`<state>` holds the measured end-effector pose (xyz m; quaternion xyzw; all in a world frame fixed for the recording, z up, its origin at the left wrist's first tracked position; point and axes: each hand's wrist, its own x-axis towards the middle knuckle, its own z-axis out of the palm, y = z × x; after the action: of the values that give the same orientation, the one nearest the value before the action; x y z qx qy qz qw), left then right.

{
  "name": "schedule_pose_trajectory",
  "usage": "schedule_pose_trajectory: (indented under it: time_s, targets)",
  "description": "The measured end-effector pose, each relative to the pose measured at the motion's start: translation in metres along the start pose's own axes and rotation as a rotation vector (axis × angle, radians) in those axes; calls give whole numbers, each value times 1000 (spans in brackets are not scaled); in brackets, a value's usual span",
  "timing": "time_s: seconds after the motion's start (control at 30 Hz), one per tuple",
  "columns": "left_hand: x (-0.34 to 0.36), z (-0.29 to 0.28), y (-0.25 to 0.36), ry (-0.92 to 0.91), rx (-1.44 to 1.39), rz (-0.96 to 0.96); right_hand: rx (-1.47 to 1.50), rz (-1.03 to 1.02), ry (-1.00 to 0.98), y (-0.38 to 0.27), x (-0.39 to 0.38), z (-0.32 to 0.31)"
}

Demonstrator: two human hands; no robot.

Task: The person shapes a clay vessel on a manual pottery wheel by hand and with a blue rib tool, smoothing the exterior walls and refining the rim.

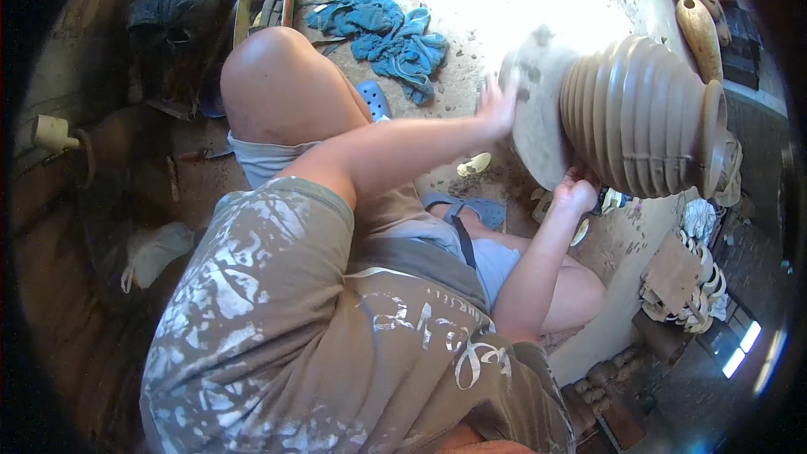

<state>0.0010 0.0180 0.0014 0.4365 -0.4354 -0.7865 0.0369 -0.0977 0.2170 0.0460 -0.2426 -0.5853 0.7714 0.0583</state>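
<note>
A large ribbed clay pot (635, 118) with a flared rim sits on a round grey pottery wheel (538, 109), both tilted sideways in the picture. My left hand (498, 106) is at the wheel's edge nearest me, fingers spread and slightly blurred. Close against the pot's lower wall, beside the wheel, is my right hand (577, 192), its fingers bent together. Part of those fingers is hidden by the pot, and whatever they may hold cannot be made out.
Blue crumpled cloths (391, 34) lie on the floor beyond my knee, near a box of tools (264, 7). A dark bag (176, 0) stands at the far left. Clay pieces (699, 29) line the upper right, and a stack of pale curved pieces (685, 277) sits lower right.
</note>
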Motion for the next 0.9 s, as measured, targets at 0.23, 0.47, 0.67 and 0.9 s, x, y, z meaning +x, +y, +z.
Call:
schedule_pose_trajectory:
  time_s: [0.23, 0.47, 0.67, 0.9]
  targets:
    - [-53, 12, -63, -116, 223, 106, -33, -2, -53, -4, -4, -3]
    - [-8, -4, -17, 29, 67, 40, -217, 54, -101, -3, -7, -9]
    - [-32, 8, -66, -163, 83, 65, -20, 244, -202, -2, 11, -23]
    - [4, 5, -37, 52, 83, 137, 182, 378, -133, 15, 24, -32]
